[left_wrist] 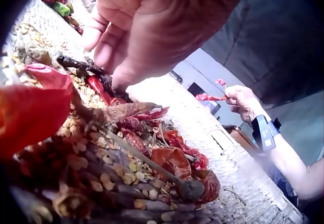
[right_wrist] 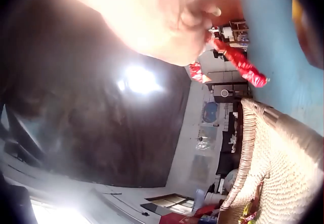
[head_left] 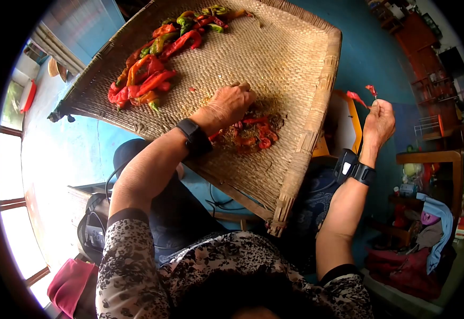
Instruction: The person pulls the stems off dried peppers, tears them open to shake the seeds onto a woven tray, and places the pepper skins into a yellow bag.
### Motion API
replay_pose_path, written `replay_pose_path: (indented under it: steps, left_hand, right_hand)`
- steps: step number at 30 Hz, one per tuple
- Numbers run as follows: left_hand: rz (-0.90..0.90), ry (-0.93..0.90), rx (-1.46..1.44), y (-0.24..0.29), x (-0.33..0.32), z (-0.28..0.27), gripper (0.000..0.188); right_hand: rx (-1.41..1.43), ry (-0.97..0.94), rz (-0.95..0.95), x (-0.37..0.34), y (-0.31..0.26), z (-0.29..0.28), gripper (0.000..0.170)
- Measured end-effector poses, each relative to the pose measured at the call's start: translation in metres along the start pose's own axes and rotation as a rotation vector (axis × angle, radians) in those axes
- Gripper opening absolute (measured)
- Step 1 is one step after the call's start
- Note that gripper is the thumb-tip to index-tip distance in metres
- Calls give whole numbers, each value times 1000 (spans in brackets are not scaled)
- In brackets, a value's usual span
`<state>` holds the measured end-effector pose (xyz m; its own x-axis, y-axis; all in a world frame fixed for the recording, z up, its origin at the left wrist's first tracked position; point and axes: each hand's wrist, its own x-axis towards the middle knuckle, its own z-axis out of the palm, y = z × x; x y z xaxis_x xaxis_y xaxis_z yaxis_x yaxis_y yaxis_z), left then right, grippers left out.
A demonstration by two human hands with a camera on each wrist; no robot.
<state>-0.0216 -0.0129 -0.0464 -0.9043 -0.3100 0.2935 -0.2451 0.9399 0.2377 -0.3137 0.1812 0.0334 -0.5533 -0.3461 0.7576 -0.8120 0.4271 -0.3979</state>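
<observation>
A woven tray (head_left: 290,53) with raised rims lies across the person's lap. The left hand (head_left: 229,103) is low over its middle, among loose yellow seeds and torn dried red chili pieces (head_left: 264,133). In the left wrist view, its thumb and fingertips pinch a dark, shrivelled chili piece (left_wrist: 76,64). Beyond the tray's right rim, the raised right hand (head_left: 379,125) pinches dried red chilies (head_left: 355,98), whose ends stick out past the fingers. The right wrist view shows one wrinkled red chili (right_wrist: 245,69) hanging from that hand.
Red and green peppers (head_left: 152,77) are heaped along the tray's left side. A box with a yellow edge (head_left: 357,127) stands below the right rim, near the right forearm. Wooden furniture (head_left: 428,158) and piled cloths (head_left: 402,271) stand at the right.
</observation>
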Motion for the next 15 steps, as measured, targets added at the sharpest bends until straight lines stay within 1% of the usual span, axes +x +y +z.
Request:
replay_pose_path:
  steps: [1,2,4,5,7,8,10,12,13,14,15]
  left_hand:
    - [0,-2,-1,0,0,0,8]
    - [-5,-11,-19,0,0,-1,8]
    - [-9,-20,-36,0,0,-1,7]
    - [-30,-37,-27,1,0,-1,7]
    - [-52,-57,-18,2,-1,-1,6]
    - [-39,-38,-41,1,-3,-2,7]
    - [-22,-18,-64,0,-5,-5,8]
    - [-62,-41,-112,-3,-6,-11,13]
    - [-64,-39,-110,-6,-5,-14,13]
    - [-106,-56,-128,-10,-4,-16,14]
    - [-147,-74,-148,-11,-3,-19,15]
  right_hand:
    - [-247,17,-120,0,2,-1,10]
    - [-247,16,-119,0,2,-1,10]
    - [-92,10,-102,-1,-12,-3,9]
    - [-92,10,-102,-2,-16,-2,9]
    - [86,-175,55,-5,-22,2,10]
    - [84,-174,57,-6,-27,2,10]
    - [1,-207,85,-5,-33,2,9]
    - [2,-187,83,-4,-18,5,9]
    - [-93,-176,99,-4,-14,4,9]
    - [-188,-165,114,-3,-9,4,10]
    - [-248,-253,189,-1,-10,2,15]
